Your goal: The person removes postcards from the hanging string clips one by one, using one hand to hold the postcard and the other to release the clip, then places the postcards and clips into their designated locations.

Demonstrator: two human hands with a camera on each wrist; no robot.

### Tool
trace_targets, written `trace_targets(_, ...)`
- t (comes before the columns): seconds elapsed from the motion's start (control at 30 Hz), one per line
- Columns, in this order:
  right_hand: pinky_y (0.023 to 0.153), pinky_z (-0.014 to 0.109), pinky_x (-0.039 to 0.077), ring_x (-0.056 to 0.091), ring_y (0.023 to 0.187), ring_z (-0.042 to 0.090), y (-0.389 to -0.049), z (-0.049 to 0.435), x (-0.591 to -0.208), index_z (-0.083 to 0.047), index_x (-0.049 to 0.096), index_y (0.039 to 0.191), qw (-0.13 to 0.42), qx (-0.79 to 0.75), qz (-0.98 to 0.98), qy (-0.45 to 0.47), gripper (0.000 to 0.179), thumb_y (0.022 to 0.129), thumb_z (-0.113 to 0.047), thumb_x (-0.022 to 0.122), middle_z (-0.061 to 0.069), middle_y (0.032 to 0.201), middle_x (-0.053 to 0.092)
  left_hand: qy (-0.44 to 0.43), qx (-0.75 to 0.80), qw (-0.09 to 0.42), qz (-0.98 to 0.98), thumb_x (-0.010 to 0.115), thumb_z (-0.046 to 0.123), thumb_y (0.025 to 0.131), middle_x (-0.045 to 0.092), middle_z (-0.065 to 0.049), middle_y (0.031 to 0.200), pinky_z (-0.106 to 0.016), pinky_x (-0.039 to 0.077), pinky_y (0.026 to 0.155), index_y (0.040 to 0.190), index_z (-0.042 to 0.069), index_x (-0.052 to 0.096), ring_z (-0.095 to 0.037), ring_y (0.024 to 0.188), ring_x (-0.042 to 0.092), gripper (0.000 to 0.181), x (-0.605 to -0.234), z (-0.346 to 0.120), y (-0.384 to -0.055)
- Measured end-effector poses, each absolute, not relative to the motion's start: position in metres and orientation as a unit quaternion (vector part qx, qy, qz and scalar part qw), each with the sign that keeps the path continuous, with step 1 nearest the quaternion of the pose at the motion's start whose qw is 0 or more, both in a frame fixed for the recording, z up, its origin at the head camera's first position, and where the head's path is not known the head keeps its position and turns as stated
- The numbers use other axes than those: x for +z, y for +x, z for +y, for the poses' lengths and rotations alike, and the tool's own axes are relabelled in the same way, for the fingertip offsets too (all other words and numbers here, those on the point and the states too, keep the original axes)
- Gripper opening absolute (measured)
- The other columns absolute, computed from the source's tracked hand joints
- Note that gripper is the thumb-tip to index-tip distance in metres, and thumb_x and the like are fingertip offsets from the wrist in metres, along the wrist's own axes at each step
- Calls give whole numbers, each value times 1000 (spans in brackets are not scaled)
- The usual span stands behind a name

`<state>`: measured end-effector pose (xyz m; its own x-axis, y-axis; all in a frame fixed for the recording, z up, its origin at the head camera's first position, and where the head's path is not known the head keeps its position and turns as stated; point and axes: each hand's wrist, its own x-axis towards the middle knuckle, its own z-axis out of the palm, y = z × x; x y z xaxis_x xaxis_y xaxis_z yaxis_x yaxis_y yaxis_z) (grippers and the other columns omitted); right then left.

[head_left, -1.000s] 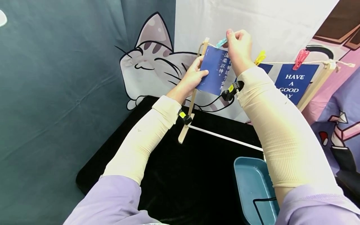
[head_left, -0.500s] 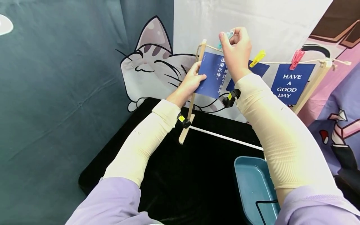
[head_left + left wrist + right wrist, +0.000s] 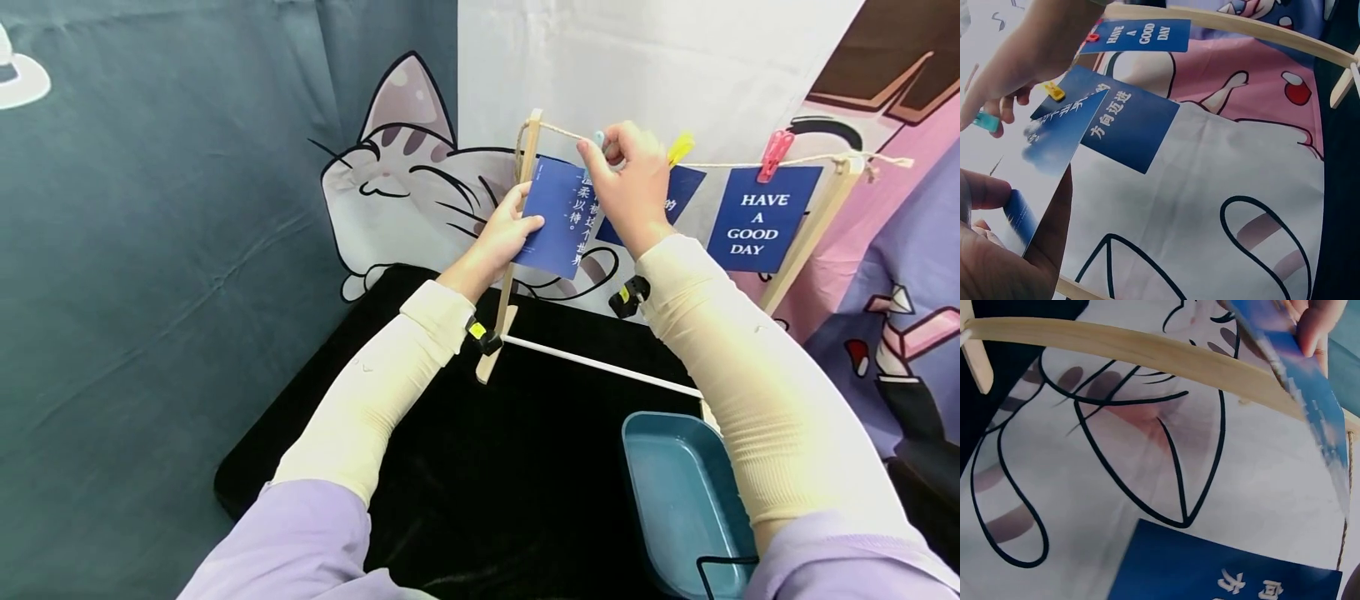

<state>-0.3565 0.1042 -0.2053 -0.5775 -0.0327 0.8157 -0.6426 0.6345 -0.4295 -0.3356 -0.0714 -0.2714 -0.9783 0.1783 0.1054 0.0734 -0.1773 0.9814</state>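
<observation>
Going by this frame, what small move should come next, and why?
Probably raise the blue card in the left hand until its top edge meets the rope: it sits below the rope in the head view, the right hand pinches the teal clip near the rope, and the pink clip holds another card there.

My card (image 3: 551,237): I see blue behind white characters
My clip (image 3: 986,121): turquoise
My sleeves (image 3: 360,408): cream, then lilac
Tray (image 3: 678,492): teal
</observation>
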Motion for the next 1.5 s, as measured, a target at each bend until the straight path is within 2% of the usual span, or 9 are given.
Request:
trace_targets(0.17, 77, 29, 36, 48, 78, 16, -348, 115, -221, 0, 65, 86, 413, 385, -795, 221, 34, 93, -32, 73, 1, 74, 54, 105, 766, 31, 634, 45, 2, 105, 66, -19, 118, -38, 61, 64, 148, 22, 41, -23, 77, 71, 48, -282, -72, -331)
trace_targets(0.27, 76, 28, 36, 47, 75, 14, -342, 122, -230, 0, 66, 86, 416, 397, -787, 224, 32, 91, -30, 75, -6, 72, 53, 109, 765, 33, 634, 45, 2, 105, 66, -19, 118, -37, 61, 63, 148, 22, 41, -22, 76, 71, 48, -289, -72, -327)
trace_targets(0.4, 76, 28, 35, 47, 75, 13, -333, 132, -243, 0, 66, 87, 411, 401, -787, 227, 29, 89, -26, 78, -6, 73, 55, 116, 760, 38, 638, 45, 2, 105, 66, -19, 118, -35, 60, 62, 148, 22, 40, -21, 75, 71, 48, -297, -74, -318)
trace_targets(0.67, 76, 34, 34, 51, 79, 27, -309, 152, -270, -1, 63, 87, 384, 381, -805, 243, 26, 88, -21, 78, 13, 78, 62, 138, 767, 62, 624, 44, 0, 105, 65, -19, 119, -34, 60, 62, 147, 21, 42, -22, 78, 71, 47, -315, -72, -300)
trace_targets(0.83, 76, 35, 34, 51, 82, 27, -292, 164, -283, -2, 62, 90, 373, 368, -819, 234, 27, 87, -23, 79, 16, 83, 62, 155, 776, 72, 608, 44, -3, 104, 64, -21, 125, -37, 61, 66, 150, 21, 40, -23, 83, 71, 52, -326, -70, -288)
trace_targets(1.0, 77, 36, 35, 52, 84, 26, -280, 177, -301, -2, 62, 93, 358, 360, -830, 230, 26, 86, -20, 81, 15, 85, 61, 149, 781, 77, 602, 43, -3, 104, 64, -23, 121, -40, 62, 65, 152, 27, 35, -24, 81, 72, 57, -342, -71, -276)
trace_targets(1.33, 77, 40, 38, 54, 86, 30, -253, 210, -352, -1, 61, 98, 306, 348, -861, 210, 32, 80, -13, 86, 16, 88, 60, 102, 787, 82, 603, 44, 0, 105, 65, -27, 118, -51, 61, 64, 147, 53, 33, -30, 79, 74, 69, -391, -81, -256)
trace_targets(1.43, 76, 38, 39, 53, 86, 29, -244, 220, -370, -2, 60, 100, 284, 341, -874, 196, 34, 80, -12, 86, 17, 89, 59, 101, 780, 91, 611, 43, -2, 105, 62, -27, 124, -50, 61, 64, 149, 53, 35, -31, 80, 74, 71, -406, -84, -251)
trace_targets(1.5, 76, 37, 38, 52, 85, 28, -239, 228, -381, -2, 59, 101, 266, 336, -885, 182, 35, 80, -11, 86, 16, 89, 58, 101, 776, 99, 614, 42, -3, 104, 58, -20, 136, -48, 62, 65, 151, 49, 35, -29, 82, 73, 70, -416, -86, -247)
